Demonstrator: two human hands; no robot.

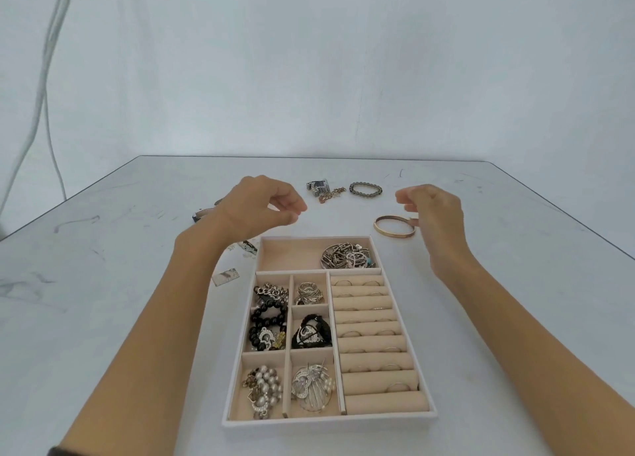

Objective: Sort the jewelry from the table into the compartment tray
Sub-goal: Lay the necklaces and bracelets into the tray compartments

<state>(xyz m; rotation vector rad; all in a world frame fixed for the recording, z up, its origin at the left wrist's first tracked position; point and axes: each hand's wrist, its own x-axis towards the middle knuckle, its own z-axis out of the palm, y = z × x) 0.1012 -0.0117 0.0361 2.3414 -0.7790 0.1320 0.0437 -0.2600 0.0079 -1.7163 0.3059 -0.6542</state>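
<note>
Above the tray (pixel 330 420), our left hand (pixel 264 205) and right hand (pixel 434 215) hang loose, empty.
Let's pinch the gold bangle (pixel 393 234) gently.

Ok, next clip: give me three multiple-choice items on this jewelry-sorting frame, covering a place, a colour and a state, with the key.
1. Where does the gold bangle lie relative to the tray?
A) inside it
B) on the table, beyond its far right corner
C) under it

2. What colour are the beaded bracelets in the middle of the tray's left column?
A) black
B) red
C) green

3. How full is the wide far compartment?
A) bare
B) covered end to end
C) a pile at its right end, left end bare

Key:
1 B, the bangle lies flat on the table outside the rim.
2 A, the beads are glossy black.
3 C, the metal pieces are heaped at the right and beige lining shows at the left.
</note>
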